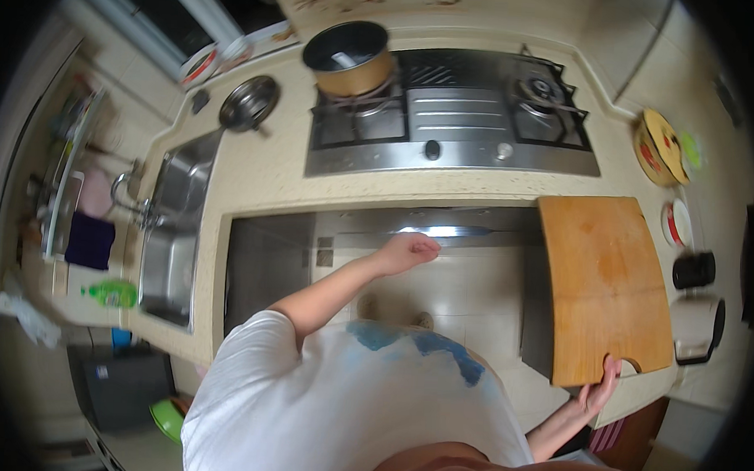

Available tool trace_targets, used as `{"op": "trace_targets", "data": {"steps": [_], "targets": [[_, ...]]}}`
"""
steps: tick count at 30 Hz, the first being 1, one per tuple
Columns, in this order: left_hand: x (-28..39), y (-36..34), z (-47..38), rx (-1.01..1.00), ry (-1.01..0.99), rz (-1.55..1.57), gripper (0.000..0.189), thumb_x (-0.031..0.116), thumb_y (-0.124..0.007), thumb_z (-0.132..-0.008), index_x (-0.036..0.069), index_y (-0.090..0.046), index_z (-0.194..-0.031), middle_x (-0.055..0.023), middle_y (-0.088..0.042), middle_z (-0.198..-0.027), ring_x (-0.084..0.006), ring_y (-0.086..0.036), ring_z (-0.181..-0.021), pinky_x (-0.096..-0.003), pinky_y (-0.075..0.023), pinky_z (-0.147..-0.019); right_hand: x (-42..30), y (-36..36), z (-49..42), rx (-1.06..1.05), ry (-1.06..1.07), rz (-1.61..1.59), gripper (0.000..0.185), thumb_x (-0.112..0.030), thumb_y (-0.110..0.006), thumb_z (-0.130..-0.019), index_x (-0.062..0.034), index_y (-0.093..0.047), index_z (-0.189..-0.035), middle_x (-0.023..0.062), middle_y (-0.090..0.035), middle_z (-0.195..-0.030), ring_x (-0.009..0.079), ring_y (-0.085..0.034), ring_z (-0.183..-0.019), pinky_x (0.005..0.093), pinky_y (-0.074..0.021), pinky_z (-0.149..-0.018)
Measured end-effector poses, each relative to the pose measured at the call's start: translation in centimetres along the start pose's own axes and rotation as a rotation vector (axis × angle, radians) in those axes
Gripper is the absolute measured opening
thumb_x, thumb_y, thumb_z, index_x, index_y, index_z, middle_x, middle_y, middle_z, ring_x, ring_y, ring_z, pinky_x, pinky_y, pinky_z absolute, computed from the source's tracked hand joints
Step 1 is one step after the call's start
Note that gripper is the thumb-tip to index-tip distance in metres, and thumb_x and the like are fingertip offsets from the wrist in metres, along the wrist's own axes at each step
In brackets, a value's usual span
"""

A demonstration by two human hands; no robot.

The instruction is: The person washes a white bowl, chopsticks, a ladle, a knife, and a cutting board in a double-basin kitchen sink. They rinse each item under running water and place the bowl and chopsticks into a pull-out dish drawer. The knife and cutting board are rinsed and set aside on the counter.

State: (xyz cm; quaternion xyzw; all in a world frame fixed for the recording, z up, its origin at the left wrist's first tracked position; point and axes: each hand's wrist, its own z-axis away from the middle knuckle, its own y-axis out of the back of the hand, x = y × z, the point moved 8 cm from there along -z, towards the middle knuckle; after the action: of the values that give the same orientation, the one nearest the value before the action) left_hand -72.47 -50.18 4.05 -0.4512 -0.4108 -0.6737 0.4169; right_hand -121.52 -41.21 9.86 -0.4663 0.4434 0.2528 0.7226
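Note:
On the right counter a wooden cutting board (605, 277) lies with its cut-out handle towards the near edge. My right hand (601, 387) is at that handle, its fingers at the cut-out and the rest partly below the board's edge. My left hand (414, 253) is in the air over the floor, in front of the white shirt, with its fingers curled loosely; nothing shows in it. Beyond it is the steel gas stove (456, 157), where a gold-coloured pot (349, 76) with a dark inside stands on the left burner.
A double steel sink (169, 289) with a tap and a green detergent bottle (116, 293) is on the left. A metal lid or pan (250, 104) lies between sink and stove. Along the right wall stand a yellow container (658, 150), a black jar (694, 269) and a kettle-like appliance (695, 322).

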Motion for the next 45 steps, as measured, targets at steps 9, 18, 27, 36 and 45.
{"op": "trace_targets", "data": {"steps": [9, 18, 27, 36, 45], "targets": [[-0.8, 7.4, 9.2, 0.312, 0.208, 0.582, 0.036, 0.037, -0.049, -0.093, 0.012, -0.052, -0.119, -0.0014, -0.060, -0.108, -0.0119, -0.058, -0.093, -0.0324, -0.0484, -0.078, -0.9, -21.2, 5.4, -0.411, -0.256, 0.099, 0.049, -0.012, -0.060, -0.076, 0.0046, -0.049, -0.121, 0.0149, -0.056, -0.115, 0.0244, -0.055, -0.104, 0.0331, -0.0438, -0.089], [-4.4, 20.2, 28.2, 0.785, -0.308, 1.100, 0.033, 0.031, -0.046, -0.095, 0.004, -0.052, -0.114, -0.0063, -0.061, -0.107, -0.0172, -0.061, -0.094, -0.0328, -0.0509, -0.079, 8.0, -44.0, 15.5, -0.998, -0.398, 0.215, 0.056, -0.014, -0.058, -0.074, 0.0074, -0.045, -0.124, 0.0175, -0.056, -0.116, 0.0249, -0.055, -0.106, 0.0318, -0.0416, -0.092], [-17.1, 32.9, 51.2, 1.428, -0.236, 1.037, 0.024, 0.029, -0.048, -0.093, 0.008, -0.058, -0.098, -0.0007, -0.060, -0.087, -0.0089, -0.056, -0.072, -0.0227, -0.0442, -0.058, 23.6, -65.2, 34.4, -1.279, -0.661, 0.391, 0.033, -0.009, -0.055, -0.078, 0.0074, -0.054, -0.106, 0.0121, -0.063, -0.091, 0.0135, -0.062, -0.065, 0.0178, -0.0438, -0.044], [-36.5, 42.6, 59.7, 1.326, 0.665, 0.055, 0.030, 0.027, -0.046, -0.087, 0.001, -0.061, -0.091, -0.0104, -0.059, -0.070, -0.0237, -0.058, -0.068, -0.0352, -0.0465, -0.066, 38.8, -77.3, 50.1, -1.589, -0.689, 0.664, 0.029, -0.012, -0.060, -0.077, 0.0075, -0.058, -0.098, 0.0122, -0.063, -0.086, 0.0164, -0.062, -0.075, 0.0266, -0.0507, -0.068], [-47.9, 46.7, 63.0, 1.700, 1.288, -0.119, 0.025, 0.020, -0.053, -0.083, -0.001, -0.064, -0.091, -0.0158, -0.063, -0.090, -0.0283, -0.059, -0.081, -0.0403, -0.0465, -0.073, 47.3, -78.1, 56.2, -1.658, -0.639, 0.798, 0.017, -0.008, -0.061, -0.077, 0.0042, -0.060, -0.088, 0.0088, -0.063, -0.079, 0.0138, -0.059, -0.069, 0.0258, -0.0482, -0.065]]}}
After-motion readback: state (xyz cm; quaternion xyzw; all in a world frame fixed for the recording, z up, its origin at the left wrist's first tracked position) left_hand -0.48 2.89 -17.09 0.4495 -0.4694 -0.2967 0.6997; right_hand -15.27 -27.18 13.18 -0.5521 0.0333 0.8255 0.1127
